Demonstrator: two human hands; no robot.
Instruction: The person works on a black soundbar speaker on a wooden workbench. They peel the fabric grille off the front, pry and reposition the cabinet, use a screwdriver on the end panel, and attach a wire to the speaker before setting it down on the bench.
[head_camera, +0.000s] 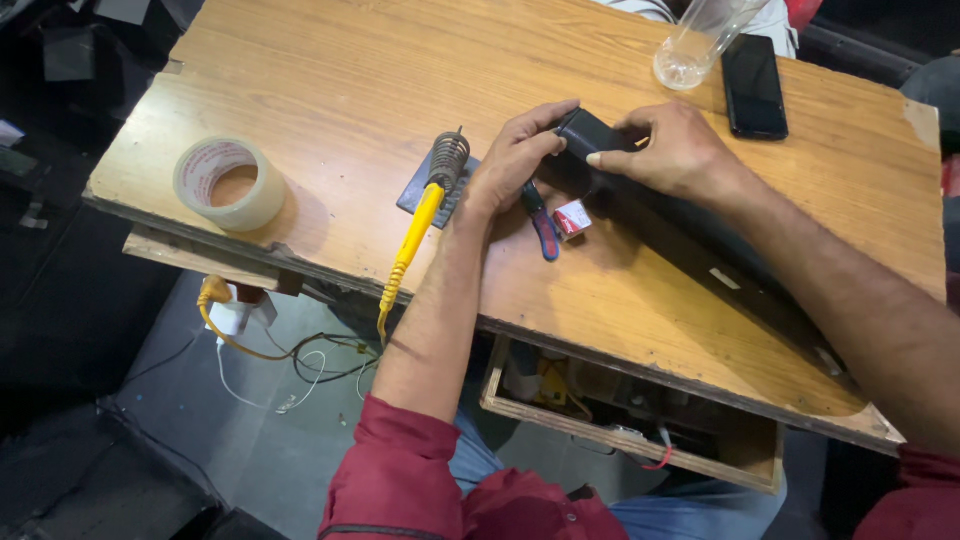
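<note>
A long black bar-shaped device (700, 245) lies slantwise on the wooden table (350, 80). Its far end sits between my two hands. My left hand (515, 160) grips that end from the left, thumb and fingers on it. My right hand (675, 150) holds the same end from the right, fingers curled over the top. Below my left hand lie a small tool with a red and blue handle (543, 225) and a small red and white box (572, 218).
A yellow-handled soldering iron (418, 225) rests in a coil stand (447, 160) on a dark plate. A tape roll (228, 183) sits at the left edge. A glass (700, 45) and a black phone (754, 85) are at the far right. An open drawer (630, 415) hangs under the table.
</note>
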